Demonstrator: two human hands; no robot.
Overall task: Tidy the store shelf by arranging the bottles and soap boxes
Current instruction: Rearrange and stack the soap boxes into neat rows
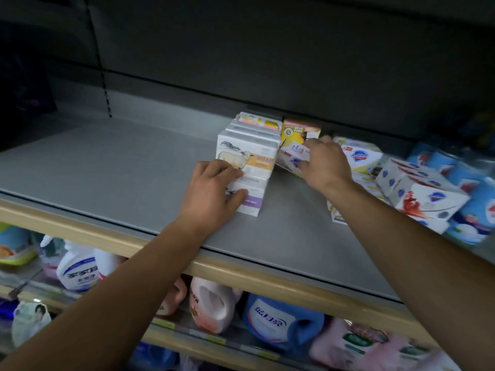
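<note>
1. The grey shelf [120,167] fills the middle of the view, mostly bare toward nine o'clock. The soap boxes crowd from centre out to three o'clock.
2. The loose pile of white boxes [423,194] at three o'clock lies tilted and overlapping. These look like light, stiff cardboard with glossy faces, so they may slide on each other. My guess is they are best taken by the two long sides, not the flap ends.
3. The cow-print stack [247,156] stands near centre, two boxes high at its front. It is rigid but likely easy to topple if pushed high up.
4. The left hand [211,188] rests against the stack's front left corner, fingers curled on the upper box, thumb pressing the lower purple-labelled box [250,196].
5. The right hand [325,162], just toward two o'clock, pinches a small tilted white box [290,156] between thumb and fingers, beside the stack.
6. A yellow box [300,131] stands behind at twelve o'clock.
</note>
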